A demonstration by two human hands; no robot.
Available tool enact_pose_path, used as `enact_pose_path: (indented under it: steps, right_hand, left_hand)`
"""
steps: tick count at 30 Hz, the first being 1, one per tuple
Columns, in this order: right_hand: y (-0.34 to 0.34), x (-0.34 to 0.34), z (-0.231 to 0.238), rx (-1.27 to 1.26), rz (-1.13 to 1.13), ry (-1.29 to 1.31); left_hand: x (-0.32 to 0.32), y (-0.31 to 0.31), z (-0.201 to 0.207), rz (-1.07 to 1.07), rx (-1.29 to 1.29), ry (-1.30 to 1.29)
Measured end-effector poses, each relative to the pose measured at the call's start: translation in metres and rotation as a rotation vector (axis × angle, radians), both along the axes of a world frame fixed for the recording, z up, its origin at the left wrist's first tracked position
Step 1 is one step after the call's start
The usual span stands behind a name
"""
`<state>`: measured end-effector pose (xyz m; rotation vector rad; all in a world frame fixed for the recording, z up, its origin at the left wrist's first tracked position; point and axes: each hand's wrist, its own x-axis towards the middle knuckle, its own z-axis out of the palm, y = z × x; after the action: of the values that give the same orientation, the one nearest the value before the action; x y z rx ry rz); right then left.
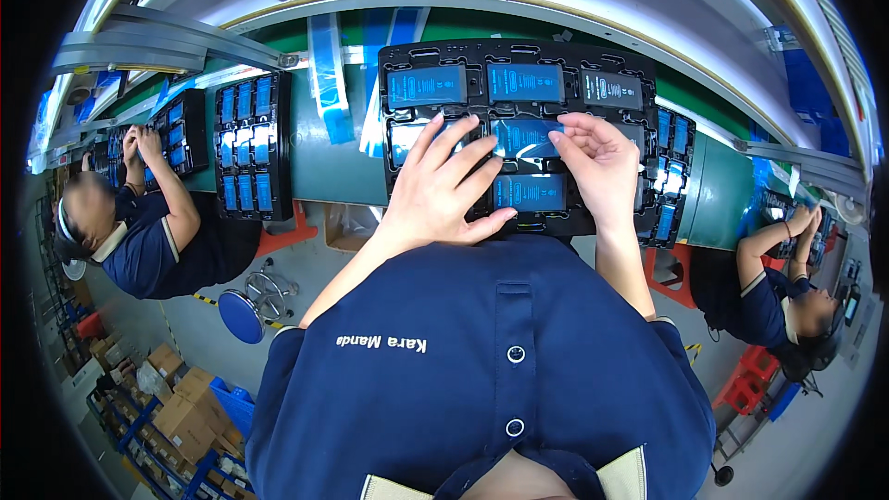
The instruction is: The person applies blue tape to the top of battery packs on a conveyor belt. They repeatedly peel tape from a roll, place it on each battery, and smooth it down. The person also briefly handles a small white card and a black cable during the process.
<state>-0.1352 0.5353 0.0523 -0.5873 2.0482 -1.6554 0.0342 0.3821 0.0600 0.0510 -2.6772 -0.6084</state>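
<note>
The flat blue centre battery [523,139] lies in the middle pocket of the black tray [476,83], which rests on the green bench [341,176] right in front of you. Your right hand [604,167] is over that battery's right end, thumb and forefinger drawn close together; whether they are pinched on its edge, on something thin, or on nothing, I cannot tell. Your left hand [437,183] is palm down with its fingers spread well apart, partly covering the left battery [405,141] in the same row; how firmly it presses, if at all, does not show.

Each battery looks light enough for a fingertip hold, with a fairly stiff, thin body. Its face shines under the lamps, so expect it to be slick if you push flat fingers across it. Treat it as fragile: a pack this thin probably takes a bend, a dent or a nail mark badly. You do best to hold it by opposite edges, at the short ends or where the pocket leaves room for a fingertip, and to keep pressure off the middle of the face. The tray seems to be thin moulded plastic, likely to flex or slide, so steady it by its ridges or rim.
</note>
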Motion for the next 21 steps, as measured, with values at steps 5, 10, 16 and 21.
enact_pose_path:
  steps: [5, 10, 16, 21]
  right_hand:
    - [0.000, 0.000, -0.001, 0.007, -0.002, 0.010]
    - [-0.001, 0.001, -0.001, 0.022, -0.013, 0.044]
    - [-0.010, 0.008, 0.010, 0.163, -0.006, 0.243]
    - [-0.013, 0.007, 0.013, 0.189, 0.045, 0.324]
  left_hand:
    - [0.001, -0.001, -0.006, -0.034, -0.011, 0.015]
    - [-0.005, 0.001, 0.001, -0.005, 0.008, -0.046]
    - [-0.006, 0.001, 0.003, -0.011, -0.005, -0.127]
    - [-0.006, 0.002, 0.002, -0.005, -0.028, -0.154]
